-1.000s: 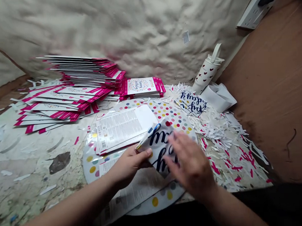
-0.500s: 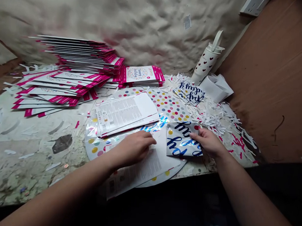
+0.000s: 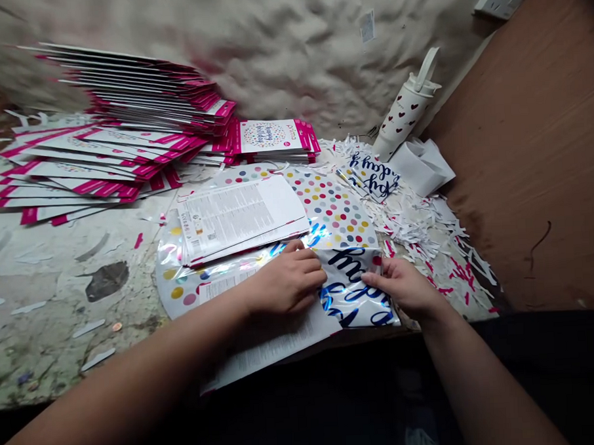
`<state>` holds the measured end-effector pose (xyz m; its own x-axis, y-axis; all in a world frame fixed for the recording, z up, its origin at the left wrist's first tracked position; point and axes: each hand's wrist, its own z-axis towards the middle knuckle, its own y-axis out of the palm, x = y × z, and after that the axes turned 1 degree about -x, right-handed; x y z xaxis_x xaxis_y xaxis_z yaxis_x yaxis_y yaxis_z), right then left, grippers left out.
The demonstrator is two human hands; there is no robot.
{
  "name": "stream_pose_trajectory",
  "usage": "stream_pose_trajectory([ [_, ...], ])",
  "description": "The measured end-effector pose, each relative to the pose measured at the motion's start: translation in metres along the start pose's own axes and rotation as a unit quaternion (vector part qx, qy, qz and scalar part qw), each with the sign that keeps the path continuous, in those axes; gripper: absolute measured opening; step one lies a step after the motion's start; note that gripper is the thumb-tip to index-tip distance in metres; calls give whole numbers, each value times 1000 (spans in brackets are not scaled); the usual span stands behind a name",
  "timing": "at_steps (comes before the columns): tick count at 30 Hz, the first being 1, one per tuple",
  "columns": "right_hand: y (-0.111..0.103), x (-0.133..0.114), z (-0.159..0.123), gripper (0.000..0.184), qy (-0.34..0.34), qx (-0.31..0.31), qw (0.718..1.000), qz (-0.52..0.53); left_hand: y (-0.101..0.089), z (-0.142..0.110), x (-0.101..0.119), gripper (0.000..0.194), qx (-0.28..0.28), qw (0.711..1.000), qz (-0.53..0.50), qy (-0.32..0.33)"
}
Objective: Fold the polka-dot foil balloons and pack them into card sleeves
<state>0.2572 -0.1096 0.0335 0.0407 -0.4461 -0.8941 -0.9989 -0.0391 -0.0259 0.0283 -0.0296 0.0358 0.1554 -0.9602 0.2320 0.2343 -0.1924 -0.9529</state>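
Observation:
My right hand (image 3: pixel 407 288) pinches the right edge of a folded foil balloon (image 3: pixel 354 292), white with dark blue lettering and a red dot. Against the balloon's left edge, my left hand (image 3: pixel 292 280) has its fingers curled closed, apparently on the foil; its fingertips are partly hidden. Beneath the left hand lies a printed white card sleeve (image 3: pixel 268 352), jutting past the table's front edge. Just beyond it, a small stack of printed white sleeves (image 3: pixel 232 215) rests on a flat, round dotted foil balloon (image 3: pixel 338 204).
Pink-and-white packets (image 3: pixel 144 98) pile high at the back left, beside a smaller stack (image 3: pixel 273 137). Another folded balloon (image 3: pixel 373 174) lies back right, near a heart-patterned bottle (image 3: pixel 401 116) and crumpled white paper (image 3: pixel 422 168). Paper shreds (image 3: pixel 425 230) cover the right; a wooden panel (image 3: pixel 545 172) stands there.
My left hand has moved right to the folded balloon's left edge. The foil now sits lower and tilted, its lower part nearer the table's front edge, with my right hand still on it.

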Motion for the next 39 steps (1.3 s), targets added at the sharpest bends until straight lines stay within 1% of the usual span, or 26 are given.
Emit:
stream_pose_trajectory([
  [3, -4, -14, 10, 33, 23, -47, 999, 12, 0, 0, 2, 12, -3, 1000, 27, 5],
  [7, -14, -27, 17, 31, 44, -71, 996, -43, -2, 0, 5, 11, -5, 999, 41, 3],
  [9, -16, -30, 18, 29, 56, -94, 993, -55, -3, 0, 7, 12, -10, 999, 44, 5],
  [12, -13, -32, 21, 25, 40, -120, 990, -62, -3, 1, 9, 13, -14, 999, 53, 4],
  [15, -13, -30, 26, 21, 30, -134, 988, -75, -3, 2, 11, 14, -18, 998, 52, 10],
  [18, -20, -27, 31, 16, 50, -153, 982, -101, -1, 2, 14, 15, -20, 998, 52, 26],
  [21, -24, -23, 36, 18, 83, -165, 978, -100, 4, 3, 16, 15, -25, 998, 48, 27],
  [22, -24, -21, 38, 21, 93, -159, 979, -83, 6, 3, 16, 14, -30, 998, 43, 22],
  [23, -22, -18, 39, 25, 96, -141, 984, -60, 8, 2, 16, 13, -36, 999, 36, 16],
  [24, -18, -15, 41, 28, 90, -108, 989, -38, 10, 2, 16, 11, -44, 999, 28, 10],
  [27, -1, -3, 47, 31, 32, 12, 999, 1, 13, 2, 15, 9, -62, 998, 6, -3],
  [29, 9, 3, 49, 31, -9, 54, 998, 2, 13, 2, 14, 8, -63, 998, 3, -4],
  [31, 14, 2, 47, 31, -33, 59, 998, -2, 12, 2, 13, 7, -57, 998, 4, -6],
  [32, 14, 0, 45, 32, -35, 51, 998, -5, 11, 2, 12, 7, -54, 998, 5, -8],
  [36, 5, -19, 33, 34, 13, -19, 1000, -18, 6, 2, 8, 6, -48, 999, 0, -20],
  [37, 5, -24, 32, 34, 18, -24, 999, -20, 5, 3, 7, 6, -47, 999, -1, -24],
  [39, 10, -30, 31, 30, 3, -17, 1000, -22, 2, 2, 6, 7, -46, 998, -2, -36],
])
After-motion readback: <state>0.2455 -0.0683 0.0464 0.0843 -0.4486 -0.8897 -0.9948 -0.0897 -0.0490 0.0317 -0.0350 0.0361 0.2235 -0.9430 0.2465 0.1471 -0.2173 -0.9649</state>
